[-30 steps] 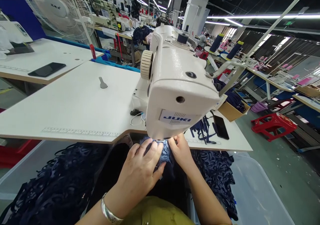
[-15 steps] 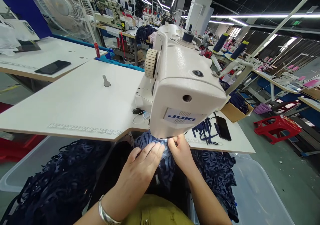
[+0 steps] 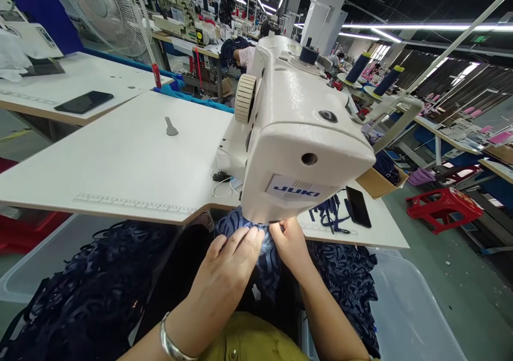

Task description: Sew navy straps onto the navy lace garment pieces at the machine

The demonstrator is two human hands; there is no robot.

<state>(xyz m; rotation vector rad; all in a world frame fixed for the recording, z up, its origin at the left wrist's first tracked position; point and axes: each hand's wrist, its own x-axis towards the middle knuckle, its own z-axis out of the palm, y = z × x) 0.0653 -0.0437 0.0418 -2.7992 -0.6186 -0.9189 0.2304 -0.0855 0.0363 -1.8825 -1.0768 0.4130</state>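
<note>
A navy patterned piece of fabric [image 3: 267,262] lies under the head of a white JUKI sewing machine [image 3: 304,141] and hangs down over my lap. My left hand [image 3: 230,262], with a silver bangle at the wrist, rests on it with fingers stretched out and thumb apart. Close beside, my right hand [image 3: 292,243] pinches the fabric's edge between bent fingers, just below the machine head. The needle and presser foot are hidden behind the head.
Navy garments [image 3: 92,286] fill a clear bin at left; more navy fabric [image 3: 344,286] hangs over another bin [image 3: 417,307] at right. On the table [image 3: 132,158] are a small metal piece [image 3: 170,128], dark straps [image 3: 331,214] and a phone [image 3: 358,207]. A fan [image 3: 100,8] stands behind.
Both hands stay almost in place on the fabric. The view has shifted slightly, so the machine head appears a little further right. A person behind the machine shows more now.
</note>
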